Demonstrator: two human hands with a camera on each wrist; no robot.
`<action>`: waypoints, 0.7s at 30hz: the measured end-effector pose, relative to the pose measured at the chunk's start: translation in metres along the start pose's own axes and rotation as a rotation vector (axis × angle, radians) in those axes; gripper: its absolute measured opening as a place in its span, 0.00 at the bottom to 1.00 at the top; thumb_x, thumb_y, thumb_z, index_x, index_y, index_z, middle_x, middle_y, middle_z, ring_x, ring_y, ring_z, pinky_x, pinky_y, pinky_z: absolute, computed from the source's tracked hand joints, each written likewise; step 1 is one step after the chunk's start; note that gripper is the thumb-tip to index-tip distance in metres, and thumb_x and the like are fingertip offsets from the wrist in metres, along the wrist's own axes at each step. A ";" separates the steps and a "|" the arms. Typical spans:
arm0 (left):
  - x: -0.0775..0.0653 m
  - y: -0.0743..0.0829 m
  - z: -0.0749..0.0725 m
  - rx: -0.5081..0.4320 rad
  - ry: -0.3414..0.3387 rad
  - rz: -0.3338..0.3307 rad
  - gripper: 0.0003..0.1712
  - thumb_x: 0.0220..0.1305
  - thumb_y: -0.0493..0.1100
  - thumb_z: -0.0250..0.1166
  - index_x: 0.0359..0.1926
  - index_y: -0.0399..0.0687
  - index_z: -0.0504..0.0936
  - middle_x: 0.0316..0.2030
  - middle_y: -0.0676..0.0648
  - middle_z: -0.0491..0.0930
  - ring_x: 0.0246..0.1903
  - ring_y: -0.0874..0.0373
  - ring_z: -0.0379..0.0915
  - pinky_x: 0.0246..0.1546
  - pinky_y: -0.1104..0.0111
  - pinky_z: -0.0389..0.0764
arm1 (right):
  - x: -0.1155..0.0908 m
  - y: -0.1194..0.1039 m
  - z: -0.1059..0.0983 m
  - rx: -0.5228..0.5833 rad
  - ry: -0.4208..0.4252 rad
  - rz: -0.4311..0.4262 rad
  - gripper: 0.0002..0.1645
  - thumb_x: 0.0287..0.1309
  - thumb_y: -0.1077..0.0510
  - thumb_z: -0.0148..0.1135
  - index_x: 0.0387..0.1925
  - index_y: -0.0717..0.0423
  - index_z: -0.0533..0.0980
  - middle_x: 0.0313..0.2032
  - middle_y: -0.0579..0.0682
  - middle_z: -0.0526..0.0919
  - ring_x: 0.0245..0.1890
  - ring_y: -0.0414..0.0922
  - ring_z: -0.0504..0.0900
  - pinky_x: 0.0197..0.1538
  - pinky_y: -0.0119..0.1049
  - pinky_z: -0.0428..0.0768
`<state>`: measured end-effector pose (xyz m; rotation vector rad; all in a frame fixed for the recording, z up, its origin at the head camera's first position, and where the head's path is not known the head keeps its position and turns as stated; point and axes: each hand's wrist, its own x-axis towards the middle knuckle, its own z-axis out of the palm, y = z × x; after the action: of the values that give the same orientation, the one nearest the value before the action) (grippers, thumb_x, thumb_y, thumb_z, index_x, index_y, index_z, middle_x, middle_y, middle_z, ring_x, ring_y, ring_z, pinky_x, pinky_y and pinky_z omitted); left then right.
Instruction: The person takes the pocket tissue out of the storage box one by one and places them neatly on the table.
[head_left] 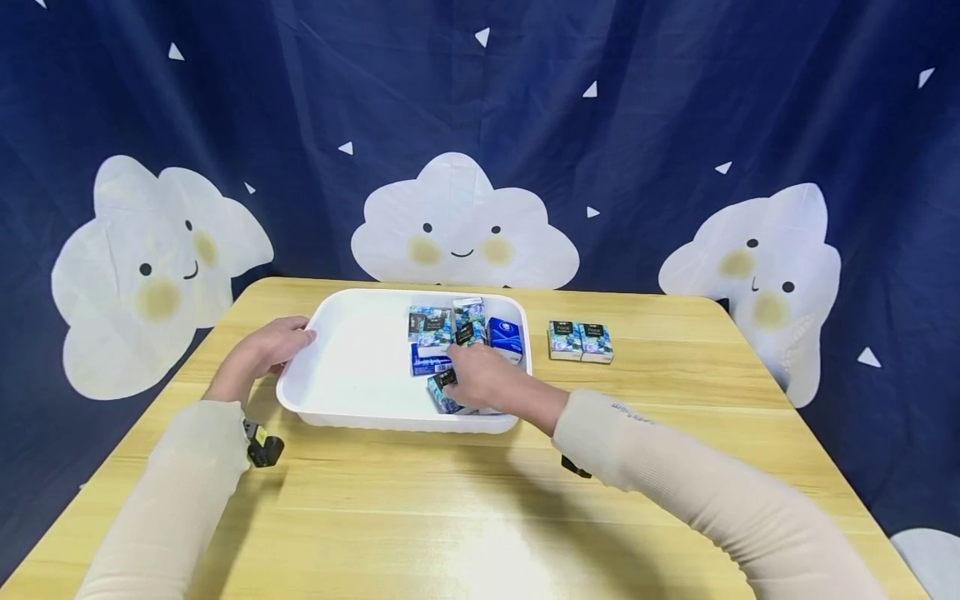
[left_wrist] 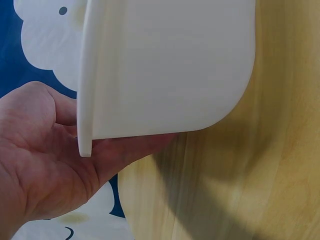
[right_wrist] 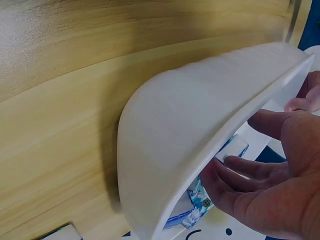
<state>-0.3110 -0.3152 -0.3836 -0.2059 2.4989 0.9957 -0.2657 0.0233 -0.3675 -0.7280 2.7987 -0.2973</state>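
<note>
A white plastic tray (head_left: 360,358) stands on the wooden table. At its left end my left hand (head_left: 273,343) holds the rim, with the fingers along the underside in the left wrist view (left_wrist: 55,155). My right hand (head_left: 483,377) reaches over the near rim into the right half of the tray. Its thumb and fingers (right_wrist: 235,190) are spread apart among small packs, which look like pocket tissues. The nearest are a patterned pack (head_left: 471,333) with a black label beyond the fingertips and another patterned pack (head_left: 442,398) by the thumb. Blue packs (head_left: 505,335) lie around them.
Two patterned packs (head_left: 581,342) sit side by side on the table (head_left: 675,375), right of the tray. Behind the table's far edge hangs a dark blue curtain (head_left: 622,150) with white clouds. The tray's left half shows bare white floor.
</note>
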 end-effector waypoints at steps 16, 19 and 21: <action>-0.001 -0.002 -0.001 -0.026 -0.011 0.008 0.35 0.80 0.46 0.38 0.79 0.34 0.43 0.70 0.27 0.59 0.59 0.39 0.69 0.44 0.62 0.79 | 0.007 -0.012 0.014 -0.074 -0.059 0.001 0.30 0.66 0.43 0.66 0.60 0.58 0.76 0.42 0.52 0.84 0.36 0.43 0.78 0.41 0.36 0.81; 0.000 -0.001 -0.001 -0.019 -0.011 0.010 0.35 0.80 0.46 0.38 0.79 0.34 0.43 0.70 0.27 0.58 0.59 0.39 0.69 0.44 0.62 0.78 | 0.007 -0.012 0.015 -0.070 -0.059 0.019 0.31 0.64 0.41 0.68 0.59 0.57 0.76 0.38 0.51 0.83 0.35 0.43 0.79 0.39 0.37 0.80; 0.000 0.000 -0.001 -0.018 -0.014 0.008 0.35 0.80 0.46 0.38 0.79 0.35 0.43 0.71 0.27 0.58 0.60 0.39 0.68 0.45 0.61 0.78 | 0.007 -0.012 0.016 -0.070 -0.057 0.027 0.34 0.62 0.40 0.69 0.60 0.57 0.74 0.38 0.51 0.83 0.36 0.44 0.79 0.40 0.37 0.81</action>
<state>-0.3111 -0.3160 -0.3834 -0.1944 2.4808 1.0199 -0.2617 0.0073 -0.3810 -0.7013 2.7748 -0.1724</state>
